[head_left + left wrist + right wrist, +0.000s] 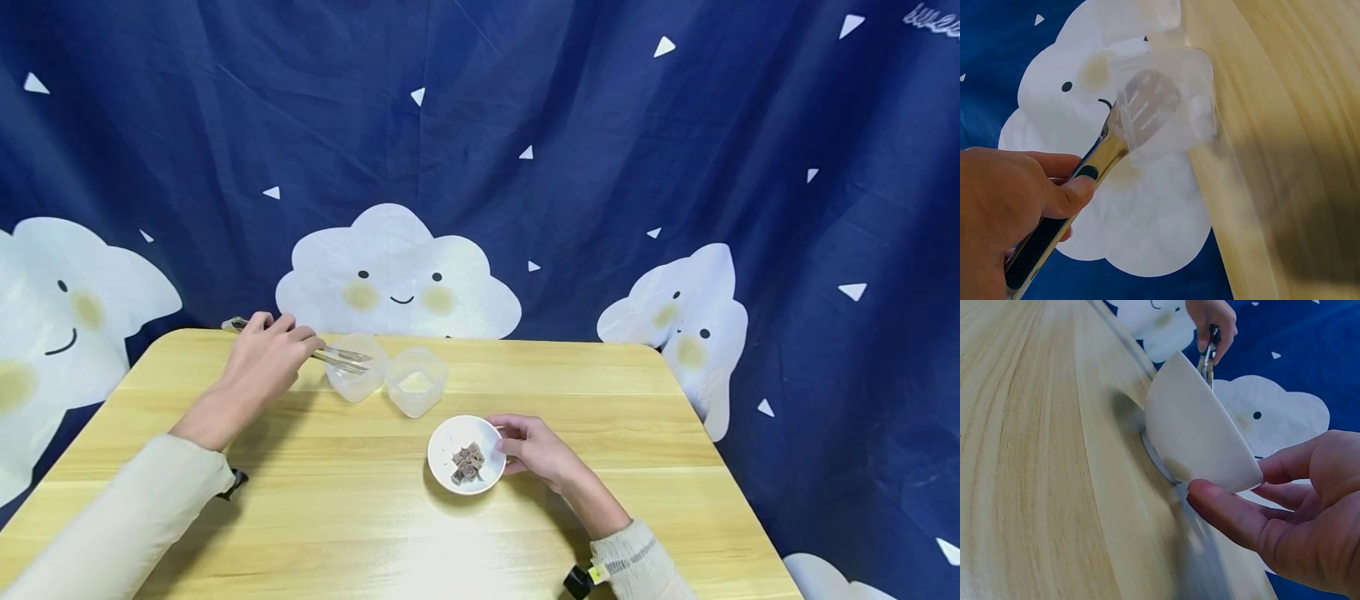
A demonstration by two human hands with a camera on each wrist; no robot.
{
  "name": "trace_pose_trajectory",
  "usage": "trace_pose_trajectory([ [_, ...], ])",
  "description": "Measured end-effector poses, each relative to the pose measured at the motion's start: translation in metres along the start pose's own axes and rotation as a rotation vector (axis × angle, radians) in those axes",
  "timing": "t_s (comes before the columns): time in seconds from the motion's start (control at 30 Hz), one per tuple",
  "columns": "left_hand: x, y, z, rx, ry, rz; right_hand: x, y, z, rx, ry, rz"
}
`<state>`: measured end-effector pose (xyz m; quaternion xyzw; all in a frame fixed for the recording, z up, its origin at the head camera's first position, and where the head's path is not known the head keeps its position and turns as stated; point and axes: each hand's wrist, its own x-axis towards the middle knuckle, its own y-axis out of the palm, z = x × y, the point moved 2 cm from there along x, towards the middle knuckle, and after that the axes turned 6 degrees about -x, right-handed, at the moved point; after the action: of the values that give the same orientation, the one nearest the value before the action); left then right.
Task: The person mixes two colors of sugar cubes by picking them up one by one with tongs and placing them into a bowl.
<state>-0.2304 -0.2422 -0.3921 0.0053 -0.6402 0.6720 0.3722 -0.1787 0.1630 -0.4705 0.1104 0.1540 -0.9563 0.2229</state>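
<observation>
My left hand point(272, 354) grips metal tongs point(1107, 156) with dark handle inlays. Their slotted end reaches into the left of two small translucent plastic containers point(352, 385); a small whitish patch shows through its wall in the left wrist view. Beside it stands the second translucent container point(417, 404), with a pale patch at its bottom. My right hand point(542, 450) holds the right side of a white bowl point(1194, 428), thumb and fingers at the rim. Several greyish-brown chunks point(468, 461) lie inside the bowl. Whether its base touches the table is hard to tell.
The wooden table point(337, 508) has rounded far corners. Both containers stand near its far edge, in front of a dark blue curtain point(480, 150) printed with white clouds and triangles. A bright light reflection lies on the table in front of the bowl.
</observation>
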Motion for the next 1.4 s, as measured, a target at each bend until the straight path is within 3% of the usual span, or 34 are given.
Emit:
trace_pose_trajectory([
  [0.87, 0.004, 0.014, -0.003, 0.033, -0.002, 0.016, 0.001, -0.001, -0.001, 0.004, -0.01, -0.001],
  [1.4, 0.0, 0.018, -0.002, 0.012, 0.035, -0.085, 0.001, -0.001, -0.001, 0.006, -0.011, 0.0],
])
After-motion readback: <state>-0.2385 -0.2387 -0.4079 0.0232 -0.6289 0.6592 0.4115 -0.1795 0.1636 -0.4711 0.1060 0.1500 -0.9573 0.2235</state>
